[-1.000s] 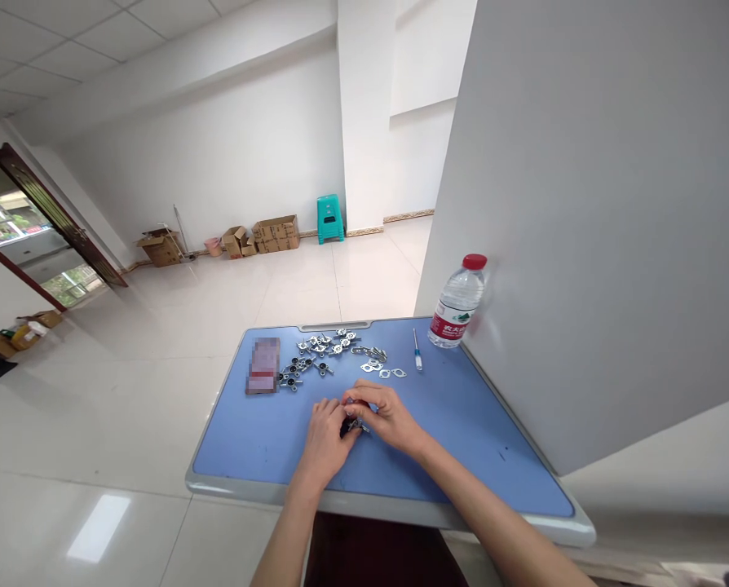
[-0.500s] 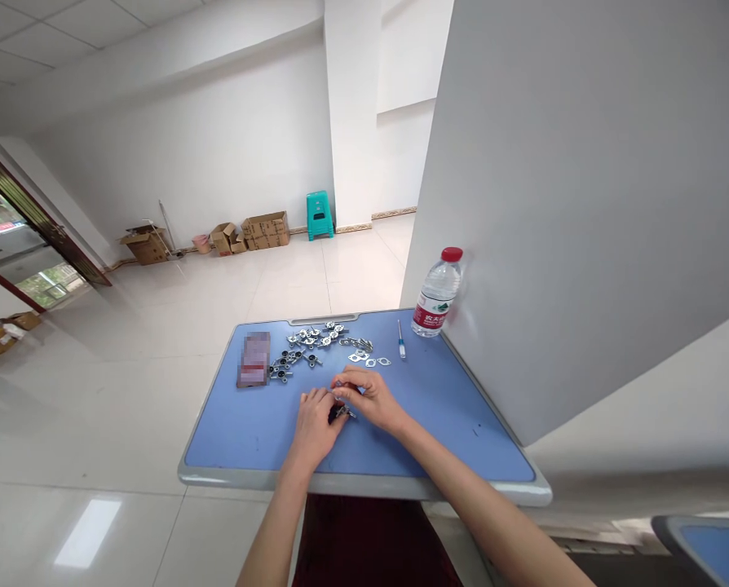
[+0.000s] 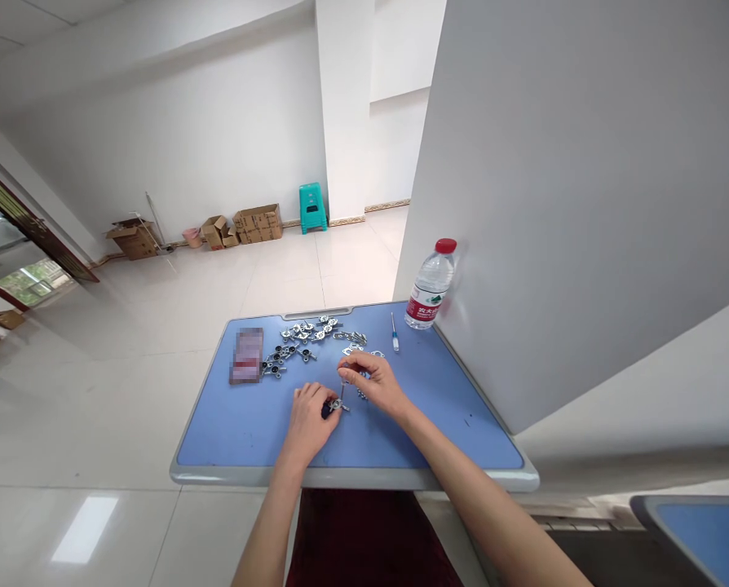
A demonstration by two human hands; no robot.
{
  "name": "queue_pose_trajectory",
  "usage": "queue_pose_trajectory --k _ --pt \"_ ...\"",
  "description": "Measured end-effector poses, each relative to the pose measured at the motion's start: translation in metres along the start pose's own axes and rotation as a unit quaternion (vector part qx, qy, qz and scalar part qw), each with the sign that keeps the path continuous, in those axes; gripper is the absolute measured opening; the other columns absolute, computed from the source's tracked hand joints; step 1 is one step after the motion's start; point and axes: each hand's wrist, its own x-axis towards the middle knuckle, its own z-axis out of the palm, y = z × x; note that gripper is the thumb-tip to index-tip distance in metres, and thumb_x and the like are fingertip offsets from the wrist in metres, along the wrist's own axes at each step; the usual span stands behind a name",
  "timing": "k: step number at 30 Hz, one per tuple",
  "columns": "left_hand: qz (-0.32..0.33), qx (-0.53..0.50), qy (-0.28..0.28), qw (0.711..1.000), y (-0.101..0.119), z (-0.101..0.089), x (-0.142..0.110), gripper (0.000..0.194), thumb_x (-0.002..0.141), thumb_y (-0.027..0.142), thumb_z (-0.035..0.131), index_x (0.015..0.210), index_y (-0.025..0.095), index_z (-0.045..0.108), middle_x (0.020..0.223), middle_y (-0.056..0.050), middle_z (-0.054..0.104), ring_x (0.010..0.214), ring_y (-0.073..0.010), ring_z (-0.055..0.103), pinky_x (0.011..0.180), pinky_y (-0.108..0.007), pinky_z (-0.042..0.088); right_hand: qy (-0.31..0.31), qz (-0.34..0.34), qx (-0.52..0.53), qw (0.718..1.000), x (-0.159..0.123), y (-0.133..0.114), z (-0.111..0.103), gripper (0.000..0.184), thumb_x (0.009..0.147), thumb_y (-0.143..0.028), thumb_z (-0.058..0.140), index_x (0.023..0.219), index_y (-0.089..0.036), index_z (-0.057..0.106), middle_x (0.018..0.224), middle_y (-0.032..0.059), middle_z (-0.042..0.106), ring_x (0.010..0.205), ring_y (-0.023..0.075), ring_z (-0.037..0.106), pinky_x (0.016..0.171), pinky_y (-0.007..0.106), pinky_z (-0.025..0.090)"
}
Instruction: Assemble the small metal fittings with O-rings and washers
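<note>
L hand (image 3: 307, 424) curled close round a small metal fitting (image 3: 333, 407) w/ dark end, just over the blue table (image 3: 352, 477). R hand (image 3: 370, 385) narrow, fingers at a thin pin (image 3: 342, 393), can't tell if gripped. Only one piece in hand; loose pile of fittings (image 3: 297, 336) and flat gaskets (image 3: 353, 349) still lie farther out. Small screwdriver (image 3: 395, 333) untouched, water bottle (image 3: 430, 285) at far corner.

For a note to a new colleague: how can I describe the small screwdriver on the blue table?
On the blue table, look at the far edge, near the water bottle with the red cap. Just left of that bottle lies a small screwdriver, apart from the metal fittings. It is the only thin tool lying there, with a blue handle.
</note>
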Motion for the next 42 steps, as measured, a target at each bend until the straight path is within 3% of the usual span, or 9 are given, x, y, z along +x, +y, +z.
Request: queue_pose_trajectory --k 11,20,32,42 --pt "0.000 -0.002 0.002 1.000 -0.002 0.001 0.000 0.010 0.083 0.011 0.060 0.082 0.022 0.059 0.088 -0.001 0.064 0.089 -0.0217 0.057 0.078 -0.036 0.038 -0.043 -0.040 -0.040 0.997 0.000 -0.003 0.001 0.030 0.090 -0.045 0.058 0.078 -0.020 0.068 0.066 0.0019 0.057 0.061 0.0150 0.051 0.057 0.027 0.040" --pt "-0.003 -0.006 -0.002 1.000 -0.003 0.001 -0.001 0.009 0.083 0.013 0.062 0.083 0.022 0.059 0.089 -0.001 0.065 0.088 -0.0216 0.057 0.080 -0.037 0.039 -0.169 -0.014 0.023 0.985 0.002 -0.006 -0.013 0.030 0.092 -0.045 0.057 0.086 -0.020 0.070 0.076 0.0032 0.061 0.066 0.0147 0.053 0.062 0.027 0.043" --pt "-0.002 0.006 0.005 1.000 -0.006 0.006 -0.002 0.007 0.084 0.014 0.062 0.084 0.020 0.059 0.089 -0.001 0.064 0.088 -0.0215 0.055 0.079 -0.036 0.038 -0.124 -0.025 -0.024 0.992 0.002 -0.005 -0.005 0.032 0.091 -0.045 0.057 0.076 -0.019 0.068 0.067 0.0020 0.057 0.061 0.0143 0.048 0.058 0.027 0.037" --pt "-0.006 0.002 -0.003 1.000 -0.004 0.003 -0.002 0.011 0.084 0.010 0.056 0.086 0.020 0.059 0.092 -0.002 0.063 0.089 -0.0223 0.054 0.079 -0.036 0.039 -0.096 0.015 -0.012 0.995 0.004 -0.001 -0.005 0.026 0.089 -0.040 0.059 0.076 -0.019 0.068 0.064 0.0009 0.056 0.060 0.0145 0.050 0.056 0.026 0.038"
